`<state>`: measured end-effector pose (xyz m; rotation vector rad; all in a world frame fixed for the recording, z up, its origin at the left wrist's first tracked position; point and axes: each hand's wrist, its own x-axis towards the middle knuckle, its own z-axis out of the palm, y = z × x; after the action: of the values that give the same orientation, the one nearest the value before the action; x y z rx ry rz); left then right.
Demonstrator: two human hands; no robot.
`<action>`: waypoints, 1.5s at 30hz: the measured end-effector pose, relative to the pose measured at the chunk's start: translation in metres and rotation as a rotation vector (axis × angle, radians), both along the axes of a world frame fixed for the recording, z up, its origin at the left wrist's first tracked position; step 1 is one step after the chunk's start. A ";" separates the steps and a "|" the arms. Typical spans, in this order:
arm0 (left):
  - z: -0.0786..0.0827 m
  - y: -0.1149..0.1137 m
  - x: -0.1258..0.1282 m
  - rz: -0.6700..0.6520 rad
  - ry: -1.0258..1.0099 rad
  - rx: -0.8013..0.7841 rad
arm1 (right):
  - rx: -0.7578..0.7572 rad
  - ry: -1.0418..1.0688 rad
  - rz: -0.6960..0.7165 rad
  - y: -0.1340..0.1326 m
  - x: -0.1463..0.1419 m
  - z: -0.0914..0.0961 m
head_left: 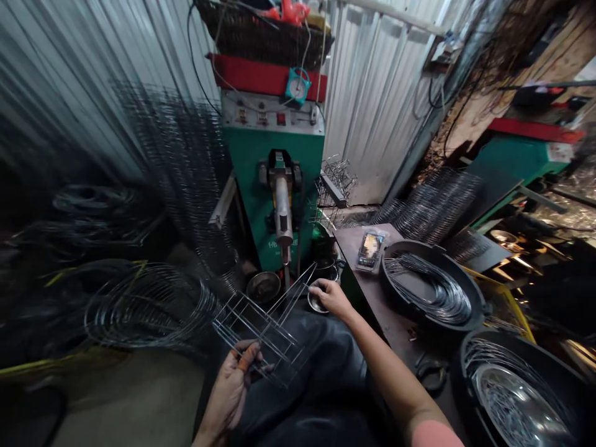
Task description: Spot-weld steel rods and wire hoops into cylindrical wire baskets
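Wire rack [261, 335] of thin welded steel rods, between bare hands [235, 385] [333, 298]

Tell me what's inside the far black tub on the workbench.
The tub holds a curved bundle of wire rods; anything beneath the bundle is hidden.

Two hands [230, 388], bottom middle. One wire rack [261, 332] in left hand. Two green machines [274, 167], middle and upper right. Two big black tubs [410, 247], lower right.
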<state>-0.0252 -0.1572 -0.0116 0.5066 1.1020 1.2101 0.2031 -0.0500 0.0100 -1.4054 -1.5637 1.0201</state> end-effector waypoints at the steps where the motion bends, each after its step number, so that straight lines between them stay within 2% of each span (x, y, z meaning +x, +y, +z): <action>1: -0.001 0.002 0.000 0.002 -0.004 0.004 | -0.015 0.044 0.005 0.002 -0.002 0.001; 5: -0.003 0.007 0.002 0.016 -0.031 -0.003 | -0.089 0.180 0.014 0.007 -0.010 0.002; 9: -0.006 0.011 0.001 -0.002 -0.044 -0.012 | -0.107 0.260 0.014 0.011 -0.015 -0.007; 17: -0.013 0.021 -0.011 -0.029 -0.015 -0.041 | -0.155 0.339 0.014 0.019 -0.026 -0.017; 22: -0.014 0.027 -0.012 -0.022 -0.025 -0.067 | -0.157 0.411 -0.044 0.025 -0.035 -0.023; 34: -0.016 0.041 -0.012 0.020 -0.045 -0.101 | -0.171 0.475 -0.047 0.044 -0.040 -0.031; 38: -0.011 0.049 -0.008 0.044 -0.057 -0.113 | -0.144 0.507 -0.052 0.054 -0.043 -0.031; 45: 0.009 0.056 -0.003 0.110 -0.070 -0.151 | -0.165 0.547 -0.049 0.069 -0.051 -0.026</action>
<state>-0.0283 -0.1011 -0.0027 0.2887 1.1635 1.2198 0.1522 0.0189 -0.0159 -1.1322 -1.0583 1.3874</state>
